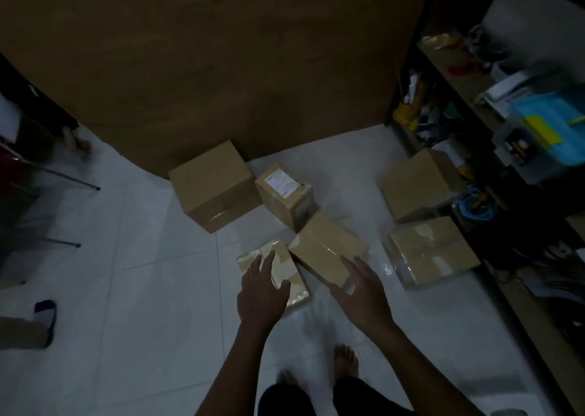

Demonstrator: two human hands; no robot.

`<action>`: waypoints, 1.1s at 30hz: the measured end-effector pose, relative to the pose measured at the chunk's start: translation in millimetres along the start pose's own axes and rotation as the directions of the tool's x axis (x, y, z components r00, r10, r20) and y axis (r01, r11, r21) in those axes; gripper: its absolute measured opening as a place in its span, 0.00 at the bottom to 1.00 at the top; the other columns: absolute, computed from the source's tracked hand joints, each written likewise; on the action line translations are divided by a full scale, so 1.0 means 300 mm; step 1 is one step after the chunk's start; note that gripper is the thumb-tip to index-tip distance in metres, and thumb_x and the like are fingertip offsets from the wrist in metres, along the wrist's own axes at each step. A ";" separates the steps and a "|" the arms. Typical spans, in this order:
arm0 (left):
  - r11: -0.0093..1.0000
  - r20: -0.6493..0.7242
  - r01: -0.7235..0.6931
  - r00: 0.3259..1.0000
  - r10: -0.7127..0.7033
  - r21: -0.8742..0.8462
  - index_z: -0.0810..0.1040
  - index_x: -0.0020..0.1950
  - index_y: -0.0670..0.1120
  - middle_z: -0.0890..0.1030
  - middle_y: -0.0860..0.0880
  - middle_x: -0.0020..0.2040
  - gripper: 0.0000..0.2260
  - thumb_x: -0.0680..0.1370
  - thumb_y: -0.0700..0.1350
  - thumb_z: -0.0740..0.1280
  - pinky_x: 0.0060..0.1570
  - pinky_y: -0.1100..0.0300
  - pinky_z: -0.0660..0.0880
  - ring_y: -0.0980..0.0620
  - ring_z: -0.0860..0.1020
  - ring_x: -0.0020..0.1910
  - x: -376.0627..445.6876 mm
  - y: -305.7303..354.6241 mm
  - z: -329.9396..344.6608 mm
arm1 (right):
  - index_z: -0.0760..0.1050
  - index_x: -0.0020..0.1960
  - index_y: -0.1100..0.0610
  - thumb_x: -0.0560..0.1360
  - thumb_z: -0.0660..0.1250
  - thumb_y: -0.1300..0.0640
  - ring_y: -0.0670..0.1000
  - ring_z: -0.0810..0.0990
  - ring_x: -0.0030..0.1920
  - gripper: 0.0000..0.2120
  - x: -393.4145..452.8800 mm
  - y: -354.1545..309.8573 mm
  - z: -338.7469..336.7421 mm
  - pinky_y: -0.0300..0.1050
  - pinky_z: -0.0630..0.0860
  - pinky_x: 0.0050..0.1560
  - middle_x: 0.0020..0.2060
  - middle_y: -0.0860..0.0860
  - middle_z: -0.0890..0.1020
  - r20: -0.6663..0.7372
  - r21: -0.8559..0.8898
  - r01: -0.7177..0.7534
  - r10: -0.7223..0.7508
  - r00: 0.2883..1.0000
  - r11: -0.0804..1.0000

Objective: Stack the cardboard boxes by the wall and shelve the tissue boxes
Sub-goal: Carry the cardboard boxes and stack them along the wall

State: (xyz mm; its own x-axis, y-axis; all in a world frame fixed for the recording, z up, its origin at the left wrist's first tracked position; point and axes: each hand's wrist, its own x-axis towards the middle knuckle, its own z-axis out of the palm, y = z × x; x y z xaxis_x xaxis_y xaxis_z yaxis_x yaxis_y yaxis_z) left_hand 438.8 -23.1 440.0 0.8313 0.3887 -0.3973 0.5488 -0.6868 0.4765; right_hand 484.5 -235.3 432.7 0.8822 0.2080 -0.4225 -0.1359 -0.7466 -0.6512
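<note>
Your left hand and right hand reach spread and empty toward the tilted box; it likely (dim view) slips if gripped unevenly.

Dim, underexposed light is muting everything; the white floor is glaring faintly, and wide-angle edges are bending and smearing.

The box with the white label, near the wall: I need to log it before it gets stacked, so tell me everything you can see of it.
The box with the white label is a small brown cardboard box, closed and standing on the pale tiled floor. The label sits on its top face; its print is too blurred to read. A smaller grey patch shows on one side. It stands close beside the larger plain box near the brown wall, and the tilted carton seems to touch its near corner. Neither hand touches it.
</note>
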 end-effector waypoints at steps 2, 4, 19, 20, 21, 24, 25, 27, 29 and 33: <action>1.000 0.023 0.005 1.000 -0.005 -0.006 0.58 0.81 0.59 0.58 0.51 0.82 0.32 0.79 0.53 0.67 0.69 0.46 0.68 0.44 0.62 0.78 0.138 -0.015 -0.030 | 0.65 0.77 0.45 0.77 0.69 0.44 0.54 0.60 0.78 0.31 0.112 -0.060 0.020 0.59 0.62 0.75 0.78 0.50 0.63 -0.009 0.030 -0.040 0.040 0.999 0.999; 1.000 0.044 -0.001 0.999 0.002 -0.027 0.59 0.81 0.59 0.58 0.51 0.82 0.32 0.79 0.53 0.67 0.69 0.46 0.67 0.44 0.63 0.78 0.284 -0.043 -0.057 | 0.66 0.77 0.47 0.76 0.70 0.44 0.54 0.61 0.77 0.31 0.233 -0.118 0.054 0.55 0.63 0.74 0.78 0.51 0.63 -0.011 0.066 -0.091 0.092 0.996 0.994; 0.999 0.175 -0.054 0.983 0.054 -0.010 0.61 0.81 0.53 0.64 0.47 0.80 0.30 0.81 0.52 0.68 0.71 0.50 0.67 0.44 0.66 0.76 1.611 -0.415 0.121 | 0.66 0.76 0.51 0.78 0.69 0.50 0.53 0.66 0.74 0.28 1.275 -0.172 0.569 0.44 0.66 0.66 0.76 0.52 0.67 0.011 0.423 -0.419 0.457 0.889 0.804; 0.999 0.176 -0.032 0.984 0.036 -0.029 0.62 0.80 0.52 0.65 0.47 0.79 0.30 0.81 0.51 0.68 0.70 0.52 0.66 0.44 0.67 0.75 1.690 -0.437 0.155 | 0.66 0.76 0.51 0.78 0.68 0.50 0.53 0.68 0.73 0.28 1.338 -0.154 0.603 0.43 0.67 0.63 0.75 0.52 0.68 0.020 0.438 -0.430 0.469 0.883 0.790; 0.999 0.173 -0.014 0.985 0.021 -0.044 0.63 0.80 0.52 0.67 0.47 0.77 0.30 0.80 0.52 0.69 0.71 0.50 0.68 0.43 0.69 0.74 1.771 -0.461 0.190 | 0.68 0.75 0.51 0.79 0.68 0.50 0.53 0.69 0.71 0.26 1.408 -0.129 0.642 0.42 0.67 0.61 0.74 0.53 0.69 0.025 0.449 -0.436 0.477 0.879 0.780; 0.989 0.136 -0.044 0.989 0.064 -0.141 0.70 0.74 0.51 0.76 0.45 0.69 0.27 0.77 0.57 0.69 0.64 0.40 0.76 0.44 0.76 0.66 1.955 -0.520 0.271 | 0.69 0.73 0.53 0.81 0.65 0.51 0.53 0.74 0.63 0.22 1.566 -0.071 0.732 0.43 0.70 0.60 0.68 0.54 0.74 0.073 0.467 -0.447 0.470 0.880 0.763; 0.984 0.113 -0.068 0.990 0.087 -0.164 0.71 0.74 0.49 0.77 0.48 0.68 0.25 0.78 0.53 0.71 0.64 0.43 0.76 0.46 0.76 0.66 2.001 -0.533 0.297 | 0.68 0.73 0.53 0.81 0.65 0.50 0.53 0.74 0.64 0.22 1.611 -0.045 0.771 0.46 0.71 0.61 0.68 0.55 0.74 0.097 0.468 -0.458 0.471 0.877 0.756; 0.971 0.074 -0.103 0.990 0.122 -0.216 0.72 0.73 0.46 0.76 0.52 0.65 0.24 0.79 0.45 0.72 0.64 0.49 0.74 0.51 0.74 0.64 2.075 -0.525 0.332 | 0.67 0.74 0.53 0.80 0.65 0.48 0.55 0.74 0.66 0.24 1.681 0.007 0.835 0.48 0.72 0.64 0.69 0.55 0.74 0.120 0.489 -0.479 0.487 0.865 0.729; 0.963 0.065 -0.146 0.984 0.164 -0.229 0.74 0.69 0.42 0.79 0.48 0.62 0.20 0.79 0.41 0.72 0.62 0.46 0.77 0.49 0.79 0.60 2.153 -0.512 0.371 | 0.65 0.76 0.52 0.80 0.66 0.49 0.56 0.74 0.67 0.26 1.730 0.051 0.875 0.45 0.71 0.61 0.70 0.54 0.74 0.138 0.558 -0.493 0.511 0.848 0.668; 0.948 0.115 -0.061 0.988 0.102 -0.313 0.75 0.68 0.40 0.83 0.46 0.59 0.22 0.77 0.44 0.75 0.43 0.66 0.81 0.61 0.84 0.47 2.259 -0.513 0.445 | 0.63 0.77 0.52 0.80 0.66 0.53 0.49 0.76 0.59 0.27 1.793 0.112 0.903 0.38 0.70 0.52 0.67 0.51 0.75 0.210 0.670 -0.491 0.492 0.845 0.557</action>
State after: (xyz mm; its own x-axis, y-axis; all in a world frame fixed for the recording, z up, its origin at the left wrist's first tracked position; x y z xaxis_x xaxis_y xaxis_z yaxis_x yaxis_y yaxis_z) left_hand 906.1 264.0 -7.3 0.8672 0.2432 -0.4346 0.4968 -0.4826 0.7213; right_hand 832.3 22.6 12.7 0.5840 -0.0594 -0.8096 -0.8107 -0.0948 -0.5778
